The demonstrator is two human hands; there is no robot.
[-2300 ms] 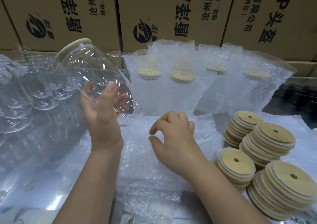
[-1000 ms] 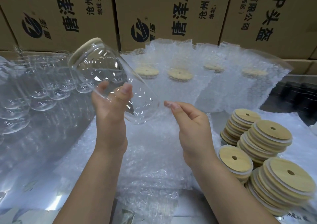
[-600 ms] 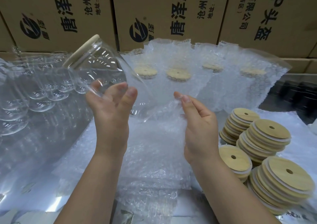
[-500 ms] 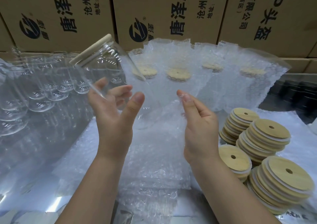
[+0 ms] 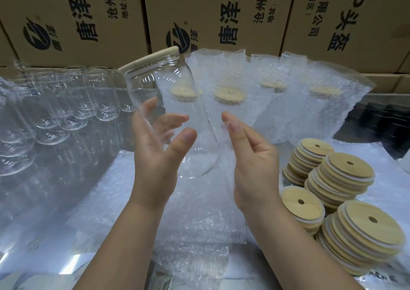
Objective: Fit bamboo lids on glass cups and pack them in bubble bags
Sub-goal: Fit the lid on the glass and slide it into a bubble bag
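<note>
At frame centre, the left hand (image 5: 155, 156) wraps loosely round the tilted cup (image 5: 177, 103). The right hand (image 5: 250, 163) seemingly pinches the bubble bag (image 5: 224, 167). The glass is probably slick and brittle, so grip mid-body, not the lid (image 5: 148, 60).

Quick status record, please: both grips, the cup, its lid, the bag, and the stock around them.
left grip: holds the glass cup between thumb and fingers
right grip: pinches the lifted edge of the bubble bag
glass cup: tilted, base down towards the bag
bamboo lid: fitted on the cup
cup in bag: cannot tell
loose lids: stacked at right
empty cups: rows at left
bagged cups: standing at the back
</note>
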